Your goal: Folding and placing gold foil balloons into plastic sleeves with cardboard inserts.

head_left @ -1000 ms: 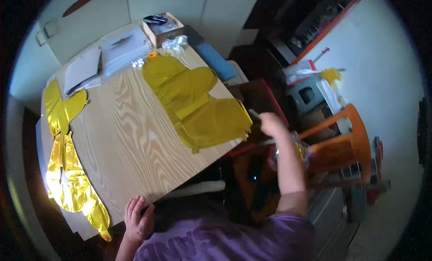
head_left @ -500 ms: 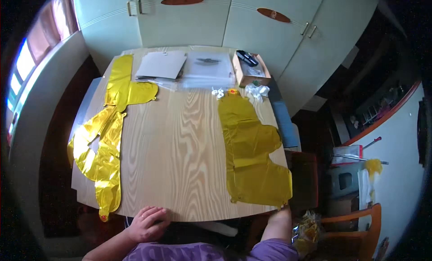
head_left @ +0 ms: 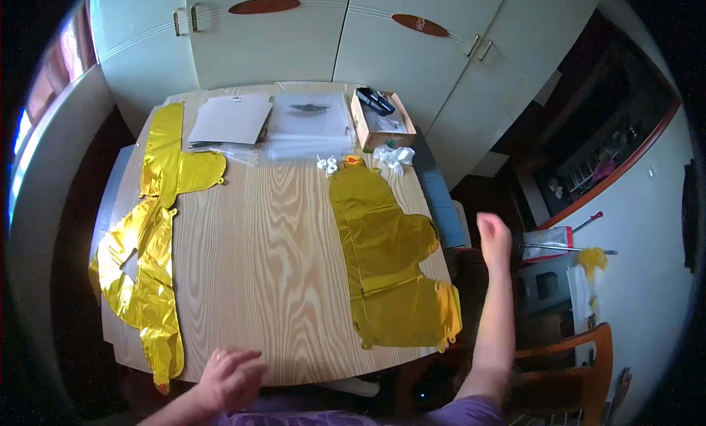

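At the near edge of the table, my left hand (head_left: 234, 379) is slightly blurred, its fingers loosely apart with nothing in them. My right hand (head_left: 494, 241) is raised off the table's right side, beyond the flat gold foil balloon (head_left: 390, 260). Its fingers are foreshortened, so I cannot make out whether they hold anything. That balloon lies uninflated along the right of the table. On the left lie an upper flat gold foil balloon (head_left: 168, 165) and a shiny, crinkled gold foil balloon (head_left: 156, 286) with a small hole, whose lower end hangs over the near edge.
A stack of pale cardboard sheets (head_left: 229, 119) and clear plastic sleeves (head_left: 309, 128) lie at the back. Next to them stands a small open box (head_left: 386, 138) with a black object on top. Crumpled white plastic (head_left: 395, 158) lies before it. A wooden chair (head_left: 599, 367) stands at right.
My right hand has come up from below the table edge to the table's right side. My left hand has shifted slightly and its fingers have spread. The view has turned a little right.
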Available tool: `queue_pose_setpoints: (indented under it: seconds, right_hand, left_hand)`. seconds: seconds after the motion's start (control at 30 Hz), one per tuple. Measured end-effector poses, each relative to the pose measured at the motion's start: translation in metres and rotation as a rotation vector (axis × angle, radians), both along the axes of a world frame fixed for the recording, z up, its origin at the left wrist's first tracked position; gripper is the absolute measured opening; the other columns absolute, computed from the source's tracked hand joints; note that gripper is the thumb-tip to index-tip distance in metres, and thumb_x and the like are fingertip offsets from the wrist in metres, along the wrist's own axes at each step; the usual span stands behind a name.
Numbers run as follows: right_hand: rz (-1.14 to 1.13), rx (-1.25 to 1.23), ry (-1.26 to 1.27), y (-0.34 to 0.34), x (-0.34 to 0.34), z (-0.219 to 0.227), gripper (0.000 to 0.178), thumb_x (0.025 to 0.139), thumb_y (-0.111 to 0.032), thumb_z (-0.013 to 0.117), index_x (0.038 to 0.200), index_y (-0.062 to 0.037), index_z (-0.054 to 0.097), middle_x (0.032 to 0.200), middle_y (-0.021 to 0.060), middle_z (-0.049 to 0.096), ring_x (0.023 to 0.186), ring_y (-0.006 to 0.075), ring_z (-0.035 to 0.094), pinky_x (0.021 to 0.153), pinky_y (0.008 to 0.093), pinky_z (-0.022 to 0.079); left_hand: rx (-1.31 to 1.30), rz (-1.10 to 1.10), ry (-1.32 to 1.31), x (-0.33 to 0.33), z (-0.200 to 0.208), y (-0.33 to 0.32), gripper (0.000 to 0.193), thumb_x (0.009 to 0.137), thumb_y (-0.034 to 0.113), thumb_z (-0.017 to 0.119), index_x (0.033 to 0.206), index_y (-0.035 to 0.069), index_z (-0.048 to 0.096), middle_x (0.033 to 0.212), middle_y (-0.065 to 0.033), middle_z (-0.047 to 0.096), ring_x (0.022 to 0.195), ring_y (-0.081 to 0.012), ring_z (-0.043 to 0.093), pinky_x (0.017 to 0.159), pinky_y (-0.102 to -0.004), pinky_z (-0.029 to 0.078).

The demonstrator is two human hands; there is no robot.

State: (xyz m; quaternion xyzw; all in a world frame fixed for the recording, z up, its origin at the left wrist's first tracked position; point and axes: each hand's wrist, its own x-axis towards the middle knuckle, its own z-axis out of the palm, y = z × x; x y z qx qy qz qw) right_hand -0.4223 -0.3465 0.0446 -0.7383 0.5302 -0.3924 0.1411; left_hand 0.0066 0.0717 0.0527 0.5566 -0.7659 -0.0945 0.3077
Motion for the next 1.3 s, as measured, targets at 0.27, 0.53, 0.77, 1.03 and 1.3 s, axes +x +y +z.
queue_pose_setpoints:
  seconds: [0.27,0.53,0.77,1.03,1.3]
  right_hand:
    - [-0.020,-0.135,0.302,-0.163,0.183,-0.056,0.029,0.082,-0.017,0.075,0.106,-0.0027,0.066,0.108,0.0207,0.063,0.101,0.0391,0.062,0.091,0.0456,0.050]
    - [0.495,-0.200,0.086,-0.006,0.227,0.032,0.016,0.087,0.003,0.062,0.101,-0.0015,0.069,0.099,0.0173,0.066,0.088,0.0358,0.066,0.077,0.0385,0.054]
    - [0.346,0.220,-0.460,0.047,0.206,0.039,0.005,0.091,-0.001,0.069,0.095,0.0016,0.070,0.084,0.0045,0.071,0.073,0.0122,0.067,0.066,0.0261,0.055]
    - [0.135,-0.148,-0.477,-0.035,0.203,0.028,0.014,0.088,-0.008,0.075,0.089,0.0000,0.064,0.079,0.0033,0.069,0.066,0.0085,0.060,0.062,0.0254,0.050]
    - [0.159,-0.370,0.004,-0.126,0.203,-0.036,0.004,0.086,-0.003,0.065,0.090,-0.0040,0.064,0.090,0.0156,0.065,0.083,0.0375,0.065,0.072,0.0450,0.052]
  left_hand:
    - [0.006,-0.109,0.455,-0.025,0.032,-0.178,0.018,0.092,0.002,0.061,0.109,0.001,0.068,0.106,-0.0176,0.067,0.093,-0.0357,0.068,0.079,-0.0405,0.057]
    - [0.171,0.102,0.739,-0.021,0.013,-0.318,0.028,0.100,0.007,0.055,0.126,-0.002,0.060,0.106,-0.0149,0.068,0.091,-0.0189,0.067,0.082,-0.0334,0.056]
    - [0.349,0.099,1.071,-0.075,0.017,-0.332,0.021,0.098,0.013,0.063,0.107,-0.005,0.069,0.086,-0.0062,0.071,0.071,-0.0102,0.063,0.065,-0.0252,0.052]
    - [0.350,0.338,1.185,-0.096,0.024,-0.432,0.041,0.081,0.024,0.083,0.101,-0.008,0.068,0.084,-0.0148,0.073,0.074,-0.0189,0.069,0.067,-0.0307,0.055]
    - [0.088,0.229,0.657,-0.050,-0.035,-0.417,0.045,0.095,0.023,0.069,0.131,-0.002,0.057,0.129,-0.0176,0.059,0.092,-0.0172,0.067,0.079,-0.0313,0.055]
